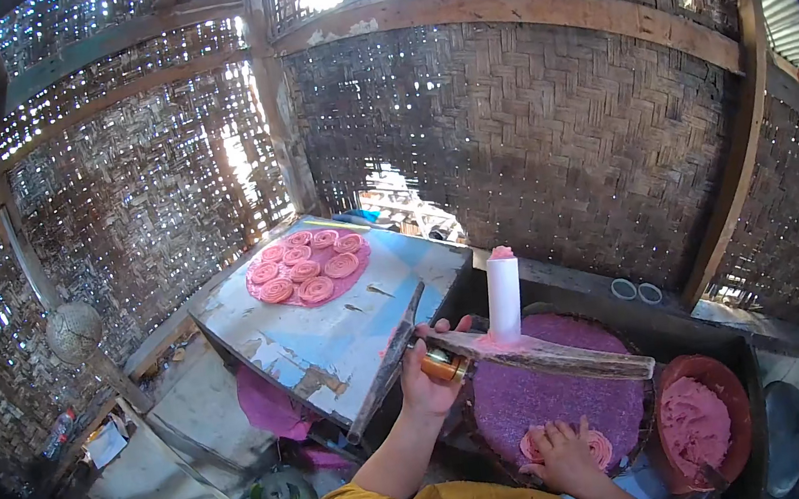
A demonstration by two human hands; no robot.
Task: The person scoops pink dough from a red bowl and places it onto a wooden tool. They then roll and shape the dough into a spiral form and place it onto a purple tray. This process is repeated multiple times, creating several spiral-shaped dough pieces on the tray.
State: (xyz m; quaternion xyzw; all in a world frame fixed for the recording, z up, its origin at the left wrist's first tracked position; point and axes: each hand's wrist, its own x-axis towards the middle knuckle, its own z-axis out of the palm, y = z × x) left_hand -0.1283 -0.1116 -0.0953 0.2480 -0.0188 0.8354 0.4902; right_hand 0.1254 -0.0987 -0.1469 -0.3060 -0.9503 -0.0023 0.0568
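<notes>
My left hand (428, 375) grips a wooden press frame: a crossbar (575, 358) carrying an upright white tube (503, 301) topped with pink paste, a brass-coloured fitting (445, 366) at my fingers, and a second dark wooden bar (381, 373). Below it lies a round purple mat (520, 400). My right hand (562, 452) rests near the mat's front, fingers spread over pink coiled paste (598, 446). At the right sits a reddish bowl (732, 399) of pink paste (692, 418). Whatever is under the tube is hidden by the crossbar.
A light-blue worn tabletop (330, 334) at the back left holds a pink mat with several coils (315, 290). Woven bamboo walls (585, 124) surround the workspace. Two rings (624, 289) lie on the back ledge; a green gas cylinder (286, 497) stands low at the left.
</notes>
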